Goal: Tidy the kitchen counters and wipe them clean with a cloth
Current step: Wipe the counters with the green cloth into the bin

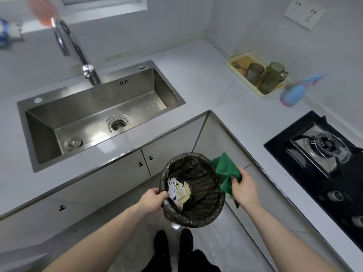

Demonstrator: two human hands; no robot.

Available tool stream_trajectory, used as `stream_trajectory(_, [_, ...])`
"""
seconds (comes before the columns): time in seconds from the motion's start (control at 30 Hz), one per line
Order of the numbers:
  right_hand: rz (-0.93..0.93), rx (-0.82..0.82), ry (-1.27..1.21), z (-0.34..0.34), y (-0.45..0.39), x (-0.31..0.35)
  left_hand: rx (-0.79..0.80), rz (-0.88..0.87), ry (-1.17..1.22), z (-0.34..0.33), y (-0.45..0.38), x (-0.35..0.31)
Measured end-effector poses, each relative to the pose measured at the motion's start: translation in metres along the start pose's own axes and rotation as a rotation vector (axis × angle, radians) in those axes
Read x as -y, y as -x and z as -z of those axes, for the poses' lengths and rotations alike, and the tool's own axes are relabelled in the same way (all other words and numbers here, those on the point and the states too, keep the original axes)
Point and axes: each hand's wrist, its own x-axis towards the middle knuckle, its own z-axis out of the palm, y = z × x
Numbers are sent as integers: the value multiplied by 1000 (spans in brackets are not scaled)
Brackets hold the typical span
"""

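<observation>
Left hand (152,200): fingers curled over the near-left rim of a waste bin (204,216), gripping it and holding the bin above the floor in the corner of the L-shaped worktop (196,75). Right hand (244,188): fingers closed round a green cloth (225,169), which is bunched and hangs just beside the bin's right rim, touching or nearly touching it; contact cannot be confirmed.

The bin is lined with a black bag (198,173) folded over the rim. Inside, against the left wall, lies crumpled paper and packaging waste (179,190).

Worktop, left run: a stainless steel sink (94,114) is set into it, with a drain strainer (118,123) near the middle of the basin and a plug (72,143) at the near-left corner. A curved tap (76,50) rises behind the sink.

Worktop, far right by the wall: a pale yellow tray (235,61) carries two greenish glass cups (272,75) and a spoon (238,66). Just beside the tray, nearer the hob, lies a blue and pink bottle (294,93), blurred. A black gas hob (318,152) occupies the right run.

A wall socket (304,12) is fitted above the tray. White cabinet doors (98,185) sit under the sink. The person's dark shoes (172,240) show on the floor below the bin.
</observation>
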Motion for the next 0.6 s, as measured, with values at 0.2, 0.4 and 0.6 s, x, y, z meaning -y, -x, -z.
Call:
stream_trajectory(0.2, [27, -113, -114, 29, 3, 16, 24, -16, 28, 27, 19, -32])
stream_trajectory(0.4, [36, -159, -159, 49, -35, 50, -26, 62, 84, 45, 18, -48])
stream_trajectory(0.6, [136, -58, -109, 45, -107, 84, -40, 128, 118, 56, -8, -49])
